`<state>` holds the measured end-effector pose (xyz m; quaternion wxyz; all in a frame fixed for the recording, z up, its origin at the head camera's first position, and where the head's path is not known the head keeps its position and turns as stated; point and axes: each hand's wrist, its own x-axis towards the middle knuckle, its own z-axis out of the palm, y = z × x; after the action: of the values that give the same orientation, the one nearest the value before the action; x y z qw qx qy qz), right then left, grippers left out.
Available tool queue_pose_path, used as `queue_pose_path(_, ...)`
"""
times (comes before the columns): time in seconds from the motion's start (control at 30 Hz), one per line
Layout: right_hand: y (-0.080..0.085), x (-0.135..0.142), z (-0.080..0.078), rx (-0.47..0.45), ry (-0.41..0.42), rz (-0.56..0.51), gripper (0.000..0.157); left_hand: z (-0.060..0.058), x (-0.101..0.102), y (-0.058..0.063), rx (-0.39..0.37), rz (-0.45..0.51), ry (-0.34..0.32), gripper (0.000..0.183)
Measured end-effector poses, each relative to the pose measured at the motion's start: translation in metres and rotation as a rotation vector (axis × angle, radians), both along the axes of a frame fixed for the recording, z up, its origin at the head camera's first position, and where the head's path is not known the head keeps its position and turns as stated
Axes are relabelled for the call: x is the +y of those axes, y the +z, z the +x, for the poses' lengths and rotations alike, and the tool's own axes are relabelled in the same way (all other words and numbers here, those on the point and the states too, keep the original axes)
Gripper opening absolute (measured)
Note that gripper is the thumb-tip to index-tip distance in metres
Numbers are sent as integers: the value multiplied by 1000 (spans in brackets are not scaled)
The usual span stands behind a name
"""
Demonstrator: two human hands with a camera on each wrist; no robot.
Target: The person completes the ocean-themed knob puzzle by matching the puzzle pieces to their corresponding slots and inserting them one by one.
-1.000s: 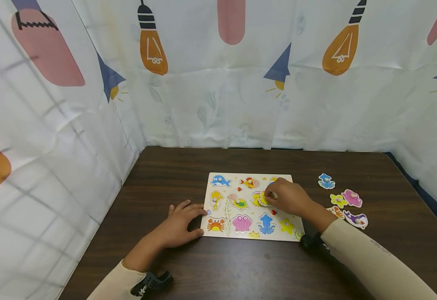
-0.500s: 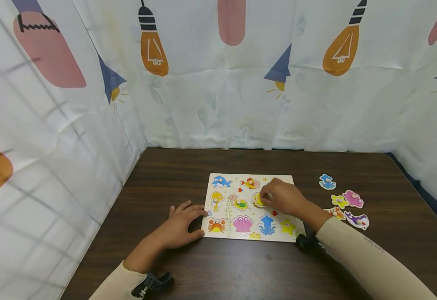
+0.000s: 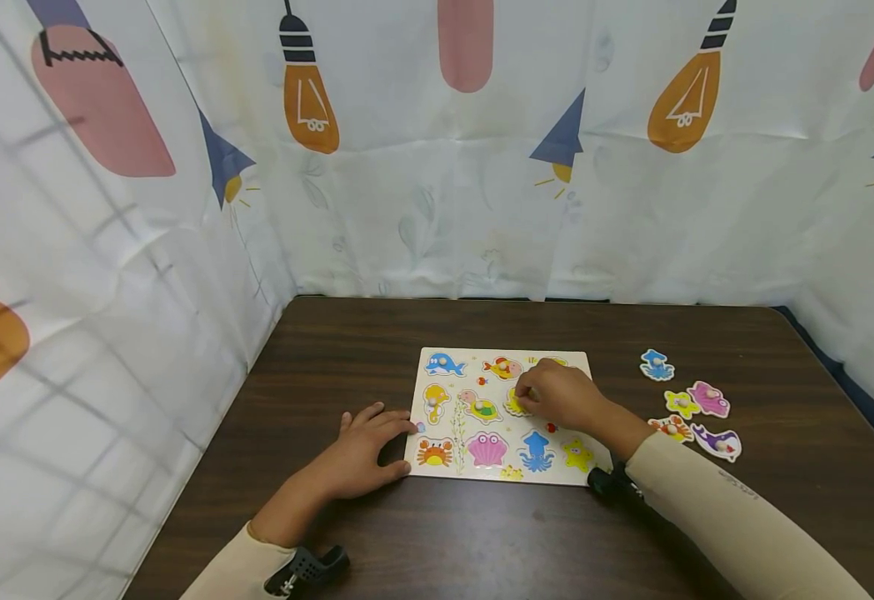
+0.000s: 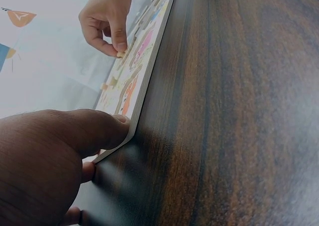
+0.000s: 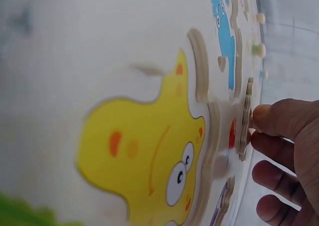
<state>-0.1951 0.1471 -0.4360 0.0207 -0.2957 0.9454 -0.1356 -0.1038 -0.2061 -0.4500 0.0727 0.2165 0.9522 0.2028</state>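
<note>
A pale wooden puzzle board point(image 3: 451, 425) with sea-animal pictures lies on the table. My right hand point(image 3: 562, 393) pinches a yellow puzzle piece point(image 3: 513, 403) by its small knob, over the yellow picture in the middle row. In the right wrist view that piece point(image 5: 245, 118) is seen edge-on, close over the board, thumb and forefinger at its knob. My left hand point(image 3: 367, 450) rests at the board's left edge, fingers spread; in the left wrist view its thumb point(image 4: 102, 131) touches the board's corner. Whale point(image 3: 444, 363), fish point(image 3: 502, 367), seahorse point(image 3: 435, 402) and turtle point(image 3: 480, 406) pieces sit in the board.
Several loose pieces lie on the table right of the board: a blue one point(image 3: 657, 365), a yellow starfish point(image 3: 681, 405), a pink one point(image 3: 709, 399), an orange one point(image 3: 671, 428) and a purple one point(image 3: 717, 442). A printed curtain point(image 3: 437, 208) hangs behind the dark table point(image 3: 481, 542).
My right hand has moved a little left with the yellow piece, bringing it over the yellow picture in the middle row. My left hand stays at the board's edge.
</note>
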Motion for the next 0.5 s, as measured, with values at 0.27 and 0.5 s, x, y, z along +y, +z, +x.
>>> queue_pose_path(0.27, 1, 0, 1, -13, -3, 1, 5, 0, 1, 1, 1, 0, -3, 49)
queue_pose_path(0.5, 0, 0, 0, -16, -4, -1, 5, 1, 1, 2, 1, 8, -7, 49)
